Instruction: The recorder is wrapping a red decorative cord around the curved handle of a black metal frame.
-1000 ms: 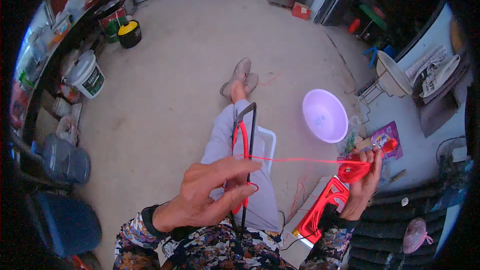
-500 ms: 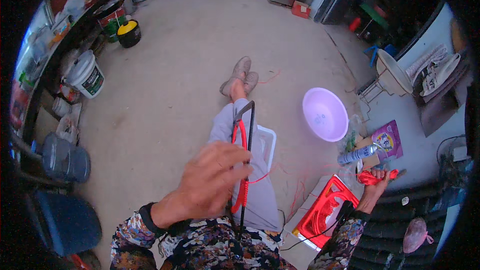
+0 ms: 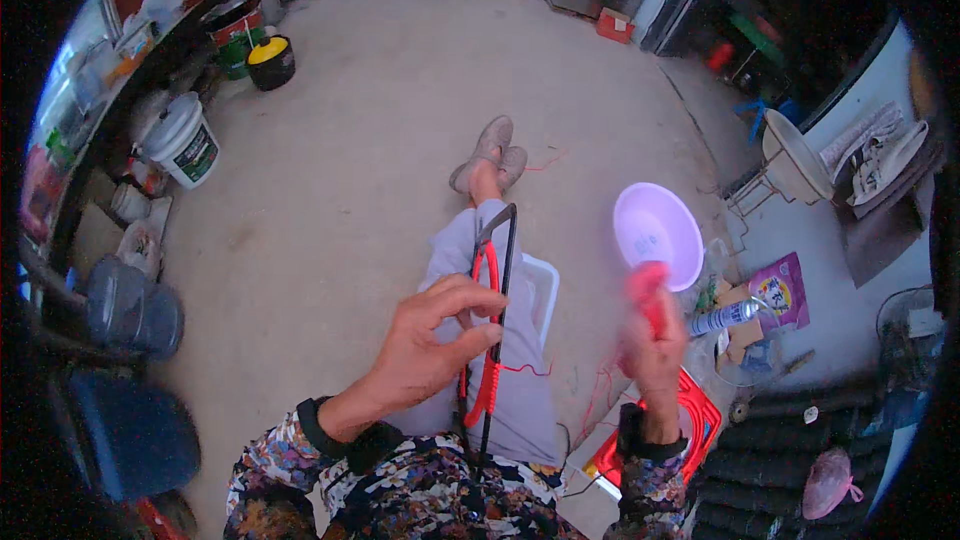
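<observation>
A slim black frame (image 3: 511,240) stands upright over my lap, with red cord (image 3: 484,390) wound closely along part of it. My left hand (image 3: 425,340) is curled at the frame's middle, thumb and forefinger tips against its rod. A loose red strand runs right from the winding. My right hand (image 3: 657,360), smeared by motion, is closed on a bundle of red cord (image 3: 650,295) in front of the purple basin (image 3: 625,225). Beneath my right forearm lies a red plastic item (image 3: 700,410) on a pale board, partly hidden.
A white tray (image 3: 541,290) lies beside my legs. To the right are a spray can (image 3: 722,318), a purple bag (image 3: 782,290) and a black ribbed surface (image 3: 790,460). Buckets, including a white lidded bucket (image 3: 185,145), line the left side. A blue bin (image 3: 125,435) stands near left.
My right hand has swung left and inward with the cord bundle, from beside the spray can to near the basin. My left hand has lowered slightly, its fingers now curled at the rod.
</observation>
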Demonstrator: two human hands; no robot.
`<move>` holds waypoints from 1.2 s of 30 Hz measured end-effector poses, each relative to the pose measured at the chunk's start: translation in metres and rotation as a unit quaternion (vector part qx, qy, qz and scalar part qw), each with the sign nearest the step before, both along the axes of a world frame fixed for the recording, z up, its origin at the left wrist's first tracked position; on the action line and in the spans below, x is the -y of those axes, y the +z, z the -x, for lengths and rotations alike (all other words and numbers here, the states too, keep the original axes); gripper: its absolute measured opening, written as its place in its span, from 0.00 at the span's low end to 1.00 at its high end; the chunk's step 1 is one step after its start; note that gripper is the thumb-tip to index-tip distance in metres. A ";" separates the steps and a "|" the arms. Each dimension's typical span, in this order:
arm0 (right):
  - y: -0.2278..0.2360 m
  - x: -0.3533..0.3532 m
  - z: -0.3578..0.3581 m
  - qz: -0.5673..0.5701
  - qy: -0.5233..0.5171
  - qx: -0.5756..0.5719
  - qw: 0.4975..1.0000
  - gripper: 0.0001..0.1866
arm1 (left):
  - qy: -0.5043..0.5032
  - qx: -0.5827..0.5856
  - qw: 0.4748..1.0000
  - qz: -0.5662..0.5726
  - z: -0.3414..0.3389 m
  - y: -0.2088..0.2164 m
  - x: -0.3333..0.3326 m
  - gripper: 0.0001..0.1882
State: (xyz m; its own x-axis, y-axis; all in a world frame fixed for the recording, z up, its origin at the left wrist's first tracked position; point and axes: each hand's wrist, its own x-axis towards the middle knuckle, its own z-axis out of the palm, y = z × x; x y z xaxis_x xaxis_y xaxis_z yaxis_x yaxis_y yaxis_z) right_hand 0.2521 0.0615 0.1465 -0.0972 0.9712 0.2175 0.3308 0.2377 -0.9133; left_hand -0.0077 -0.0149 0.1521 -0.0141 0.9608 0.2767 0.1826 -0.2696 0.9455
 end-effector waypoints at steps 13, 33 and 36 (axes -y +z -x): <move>0.041 0.018 0.072 -0.142 0.127 0.112 0.975 0.19 | -0.060 0.194 0.979 -0.011 -0.018 0.020 -0.034 0.17; -0.019 0.070 0.062 0.169 0.202 -0.010 0.965 0.10 | -0.015 0.388 0.915 -0.109 0.005 0.037 -0.036 0.14; -0.014 0.064 0.049 0.245 0.204 -0.061 0.946 0.12 | -0.038 0.312 0.940 -0.129 0.040 0.041 -0.019 0.06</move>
